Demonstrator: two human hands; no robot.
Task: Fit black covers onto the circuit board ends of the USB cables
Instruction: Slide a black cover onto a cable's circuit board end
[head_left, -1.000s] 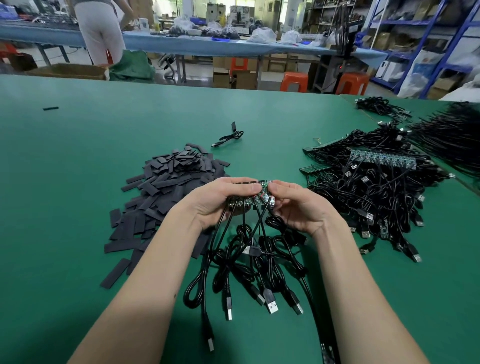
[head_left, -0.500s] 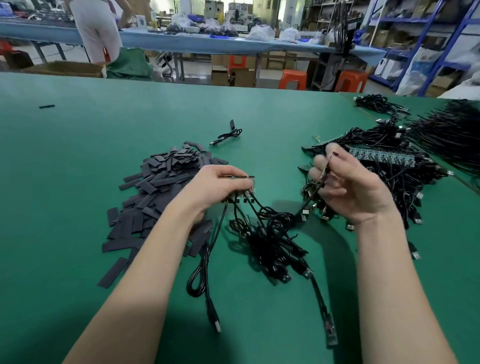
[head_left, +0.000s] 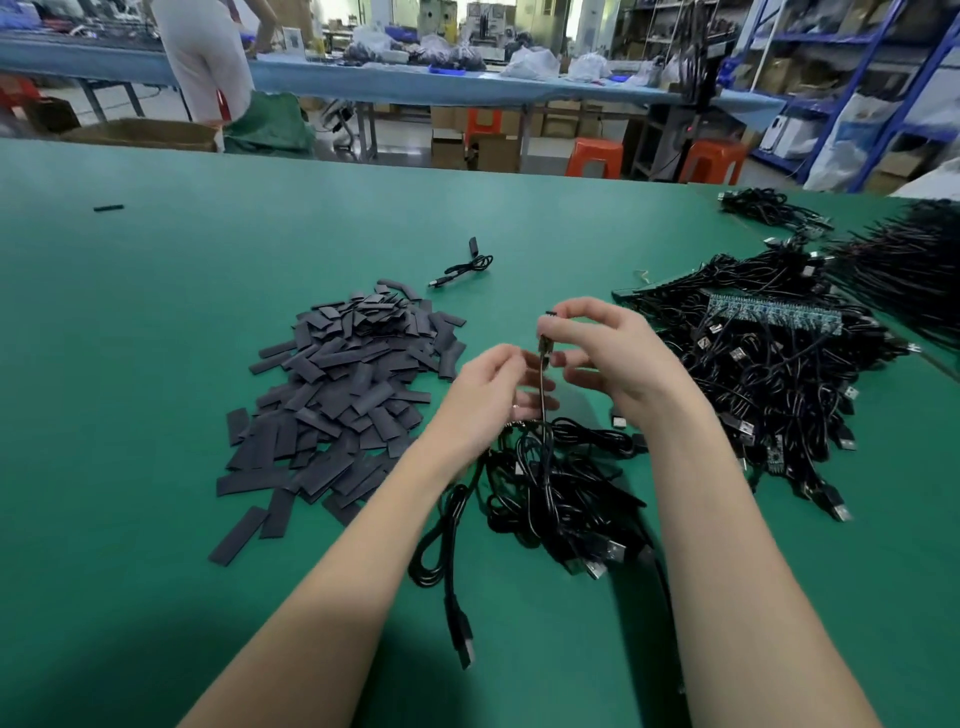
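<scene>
Circuit board end (head_left: 545, 340) between right fingers (head_left: 563, 327)

Green table (head_left: 156, 322) in foreground; behind it a long blue-topped bench (head_left: 415, 85) w/ clear plastic bags (head_left: 530, 62) and misc. clutter on top, cardboard boxes (head_left: 493, 148) stacked beneath. Two orange stools (head_left: 595, 156) side by side, right of the boxes; blue metal shelving (head_left: 852, 78) at far right holding cartons. Standing at bench, upper left: person in light clothing (head_left: 202, 57), w/ green bundle (head_left: 270, 124) and open cardboard box (head_left: 140, 134) on floor nearby.
</scene>
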